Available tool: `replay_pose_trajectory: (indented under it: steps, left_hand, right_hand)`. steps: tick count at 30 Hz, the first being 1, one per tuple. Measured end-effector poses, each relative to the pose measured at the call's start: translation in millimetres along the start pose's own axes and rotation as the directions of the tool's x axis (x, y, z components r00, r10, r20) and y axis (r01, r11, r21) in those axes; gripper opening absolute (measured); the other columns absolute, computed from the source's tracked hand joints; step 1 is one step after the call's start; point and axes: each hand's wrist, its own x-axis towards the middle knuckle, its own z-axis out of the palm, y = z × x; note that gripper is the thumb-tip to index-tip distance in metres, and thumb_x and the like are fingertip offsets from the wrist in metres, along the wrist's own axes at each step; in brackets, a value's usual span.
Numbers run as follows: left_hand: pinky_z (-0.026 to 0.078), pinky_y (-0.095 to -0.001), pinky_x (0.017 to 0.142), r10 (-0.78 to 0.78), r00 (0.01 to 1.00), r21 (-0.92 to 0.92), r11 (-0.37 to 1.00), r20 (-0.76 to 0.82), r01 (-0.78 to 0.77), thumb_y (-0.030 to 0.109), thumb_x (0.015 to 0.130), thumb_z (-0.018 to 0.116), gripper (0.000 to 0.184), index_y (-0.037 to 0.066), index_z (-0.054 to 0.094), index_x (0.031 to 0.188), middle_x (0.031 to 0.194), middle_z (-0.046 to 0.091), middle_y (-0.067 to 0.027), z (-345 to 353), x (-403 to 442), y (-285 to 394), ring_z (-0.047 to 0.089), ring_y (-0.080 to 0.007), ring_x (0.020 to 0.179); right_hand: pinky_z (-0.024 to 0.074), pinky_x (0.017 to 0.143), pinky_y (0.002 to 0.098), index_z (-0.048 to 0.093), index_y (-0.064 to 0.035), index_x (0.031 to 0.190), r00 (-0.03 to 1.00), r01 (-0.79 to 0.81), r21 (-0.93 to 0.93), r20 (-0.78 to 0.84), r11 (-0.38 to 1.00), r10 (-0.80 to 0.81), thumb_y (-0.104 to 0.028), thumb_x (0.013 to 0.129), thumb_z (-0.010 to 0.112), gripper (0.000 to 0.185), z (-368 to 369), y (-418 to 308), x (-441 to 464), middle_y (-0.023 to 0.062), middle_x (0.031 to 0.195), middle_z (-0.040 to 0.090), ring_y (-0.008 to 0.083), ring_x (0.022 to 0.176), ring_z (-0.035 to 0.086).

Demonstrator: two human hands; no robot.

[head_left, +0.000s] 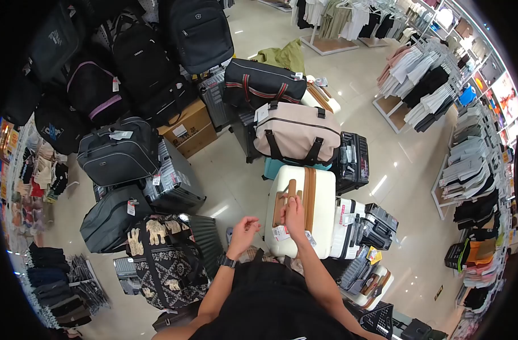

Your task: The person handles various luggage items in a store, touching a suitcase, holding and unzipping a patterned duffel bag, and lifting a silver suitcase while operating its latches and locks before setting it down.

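A cream suitcase (319, 226) with brown trim stands just in front of me. My right hand (294, 216) is over its front, fingers closed around the lower end of the brown handle (291, 187). Paper tags (281, 233) hang by my right wrist. My left hand (244, 233), with a dark watch on the wrist, is held in the air left of the suitcase. Its fingers are loosely bent and nothing shows in them. Left of that hand is a black-and-cream patterned bag (167, 266).
Behind the cream suitcase sit a pink duffel bag (295, 133) and a black duffel bag (264, 84). On the right are a white suitcase (345, 229) and a black suitcase (352, 163). Backpacks, bags and a cardboard box (192, 135) crowd the left. Clothes racks (420, 85) line the right.
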Motion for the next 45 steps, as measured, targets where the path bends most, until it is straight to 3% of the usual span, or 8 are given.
replay_pose_trajectory:
  steps: [14,25,31,33,34,38,41,45]
  left_hand:
    - [0.053,-0.0271,0.082,-0.043,0.996,-0.085,0.996,-0.079,0.036,0.016,0.11,0.06,0.022,0.003,0.065,0.127,0.11,0.076,-0.0076,-161,21,-39,0.071,-0.0135,0.096]
    - [0.055,-0.0288,0.081,-0.055,0.982,-0.067,0.997,-0.18,0.044,0.013,0.109,0.059,0.02,0.002,0.067,0.124,0.108,0.076,-0.0078,-248,29,-48,0.071,-0.0139,0.092]
    - [0.058,-0.0299,0.085,-0.032,0.974,-0.001,0.999,-0.224,0.032,0.007,0.106,0.061,0.019,-0.001,0.066,0.122,0.105,0.076,-0.0106,-260,17,-49,0.072,-0.0151,0.091]
    - [0.058,-0.0297,0.085,-0.029,0.969,0.001,1.0,-0.247,0.03,0.008,0.106,0.062,0.019,-0.001,0.066,0.122,0.105,0.076,-0.0108,-263,13,-52,0.072,-0.0151,0.091]
    - [0.058,-0.0296,0.085,-0.039,0.967,-0.002,0.999,-0.251,0.039,0.008,0.106,0.062,0.019,-0.001,0.066,0.122,0.105,0.076,-0.0111,-264,11,-51,0.072,-0.015,0.091]
    - [0.058,-0.0295,0.086,-0.039,0.96,-0.029,0.999,-0.276,0.032,0.008,0.106,0.062,0.019,-0.002,0.066,0.122,0.105,0.076,-0.0115,-272,6,-56,0.072,-0.0152,0.091]
    - [0.058,-0.0291,0.084,-0.016,0.951,-0.026,1.0,-0.308,0.009,0.002,0.1,0.061,0.023,-0.001,0.066,0.123,0.102,0.077,-0.0087,-277,6,-55,0.073,-0.0153,0.09]
    - [0.058,-0.0295,0.085,-0.01,0.945,-0.042,0.999,-0.327,-0.004,0.003,0.101,0.06,0.023,-0.001,0.067,0.122,0.103,0.077,-0.0095,-280,8,-48,0.073,-0.0159,0.089]
  right_hand:
    - [0.0437,0.05,0.0278,0.06,-0.0025,0.127,0.994,-0.087,-0.168,-0.082,0.982,0.075,-0.034,0.117,0.038,0.04,0,11,2,0.0007,0.068,0.05,0.0118,0.051,0.048]
    - [0.0557,0.066,0.0321,0.059,-0.0069,0.135,0.94,-0.299,-0.144,-0.216,0.943,0.265,-0.034,0.117,0.04,0.038,-15,123,41,0.0049,0.081,0.065,0.0143,0.068,0.062]
    - [0.0566,0.066,0.0335,0.063,-0.0054,0.135,0.943,-0.283,-0.356,-0.275,0.891,0.189,-0.033,0.114,0.047,0.038,-31,194,67,0.0076,0.088,0.072,0.0146,0.071,0.066]
    - [0.0548,0.066,0.0338,0.065,-0.0025,0.131,0.897,-0.366,-0.446,-0.404,0.817,0.182,-0.03,0.112,0.052,0.037,-16,183,62,0.0104,0.09,0.074,0.0161,0.074,0.07]
    - [0.0571,0.074,0.0407,0.064,-0.0037,0.135,0.885,-0.399,-0.509,-0.432,0.763,0.175,-0.026,0.107,0.059,0.036,-24,195,66,0.0157,0.093,0.076,0.0249,0.08,0.074]
    - [0.056,0.093,0.0495,0.061,-0.0045,0.138,0.922,-0.346,-0.73,-0.381,0.589,0.069,-0.015,0.096,0.069,0.043,-18,193,56,0.0224,0.104,0.077,0.0397,0.102,0.075]
    - [0.0565,0.096,0.0467,0.062,-0.0082,0.14,0.925,-0.361,-0.736,-0.36,0.573,0.12,-0.02,0.098,0.069,0.045,-18,194,56,0.0224,0.116,0.076,0.036,0.109,0.074]
    - [0.0561,0.096,0.0465,0.06,-0.0062,0.14,0.922,-0.372,-0.713,-0.357,0.595,0.149,-0.018,0.097,0.069,0.046,-20,203,61,0.0225,0.116,0.076,0.0356,0.111,0.074]
